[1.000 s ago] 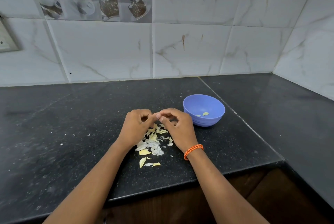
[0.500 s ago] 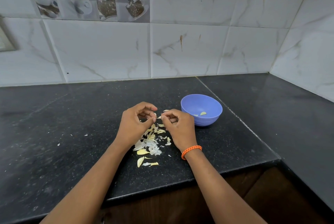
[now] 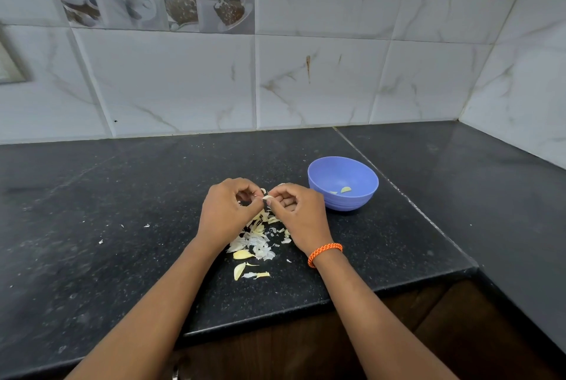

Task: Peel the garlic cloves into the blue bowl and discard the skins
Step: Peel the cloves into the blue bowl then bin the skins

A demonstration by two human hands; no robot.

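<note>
My left hand (image 3: 228,211) and my right hand (image 3: 298,214) meet above the black counter, fingertips together. Between them they pinch a small pale garlic clove (image 3: 267,195), mostly hidden by the fingers. Beneath the hands lies a heap of white and yellowish garlic skins (image 3: 257,241), with a few cloves or pieces (image 3: 240,269) at its near end. The blue bowl (image 3: 343,169) stands just right of my right hand, upright, with one or two peeled pieces (image 3: 345,190) inside.
The black stone counter (image 3: 122,226) runs into a corner on the right, with tiled walls behind and to the right. Its front edge (image 3: 306,309) lies close below the skin heap. Small white flecks (image 3: 122,226) dot the counter to the left.
The hands parted slightly half a second ago and have closed together again on the clove. The bowl and skin heap have not moved.
</note>
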